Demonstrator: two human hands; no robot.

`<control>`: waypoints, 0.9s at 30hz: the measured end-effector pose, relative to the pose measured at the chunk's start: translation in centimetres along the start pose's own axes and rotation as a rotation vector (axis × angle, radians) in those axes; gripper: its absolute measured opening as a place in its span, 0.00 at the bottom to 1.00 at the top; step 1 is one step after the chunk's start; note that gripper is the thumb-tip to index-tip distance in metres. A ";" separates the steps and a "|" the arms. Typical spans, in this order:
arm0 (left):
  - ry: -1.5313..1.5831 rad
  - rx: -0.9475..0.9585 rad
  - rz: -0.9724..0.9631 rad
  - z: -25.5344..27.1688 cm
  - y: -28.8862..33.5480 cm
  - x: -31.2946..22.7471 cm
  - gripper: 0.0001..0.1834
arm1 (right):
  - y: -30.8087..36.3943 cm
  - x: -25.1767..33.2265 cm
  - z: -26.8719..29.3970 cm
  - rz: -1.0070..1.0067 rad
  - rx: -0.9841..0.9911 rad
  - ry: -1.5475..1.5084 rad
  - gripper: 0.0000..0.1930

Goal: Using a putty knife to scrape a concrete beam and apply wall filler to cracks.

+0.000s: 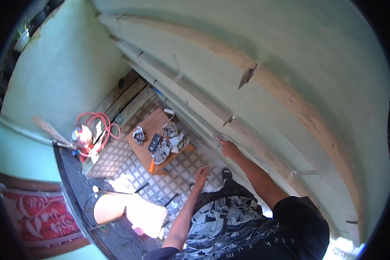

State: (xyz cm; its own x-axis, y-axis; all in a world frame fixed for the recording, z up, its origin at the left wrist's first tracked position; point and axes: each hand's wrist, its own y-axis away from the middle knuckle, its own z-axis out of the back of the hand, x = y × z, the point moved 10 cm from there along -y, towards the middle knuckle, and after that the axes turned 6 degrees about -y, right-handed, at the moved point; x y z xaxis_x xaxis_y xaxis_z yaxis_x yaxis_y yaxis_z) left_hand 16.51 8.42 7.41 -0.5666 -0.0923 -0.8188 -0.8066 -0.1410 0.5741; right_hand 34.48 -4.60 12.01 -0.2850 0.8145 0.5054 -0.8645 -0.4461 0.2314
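Note:
My right hand (229,149) reaches out to the lower wall ledge, its fingers pressed together at the edge of a board. A small greyish piece (217,136) shows at the fingertips; I cannot make out what it is. The long wooden ledge (251,149) runs along the pale green wall, its paint patchy. Lower down, my left hand (201,177) hangs in front of my body, its fingers apart and nothing in it. Nearest to it is a low wooden table (145,149) bearing crumpled newspaper (161,154), a dark oblong device (154,142) and an orange handle (152,166).
Higher on the wall, another ledge (290,93) has a notched break. At left are a red hose (112,125), a broom (52,130) and a rounded container (81,136). A chair (110,209) with pale cloth (145,214) stands on the floor beside a dark counter (76,173).

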 end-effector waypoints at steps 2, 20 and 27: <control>-0.037 -0.078 -0.033 1.3 0.6 -0.5 0.18 | -0.2 0.5 0.0 -0.120 0.109 -0.147 0.40; 0.088 -0.166 0.012 2.8 1.5 1.9 0.20 | -0.2 0.9 -0.5 -0.062 0.114 0.057 0.37; 0.161 -0.225 0.052 5.1 3.2 4.8 0.20 | 0.4 0.5 -1.0 -0.050 0.126 0.004 0.38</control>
State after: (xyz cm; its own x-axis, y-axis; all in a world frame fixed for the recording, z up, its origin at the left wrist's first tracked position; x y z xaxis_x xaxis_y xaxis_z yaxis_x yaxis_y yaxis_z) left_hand 10.30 12.53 5.35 -0.5578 -0.2582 -0.7888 -0.7090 -0.3459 0.6146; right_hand 33.61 -3.97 11.53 -0.2444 0.8382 0.4876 -0.8187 -0.4478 0.3594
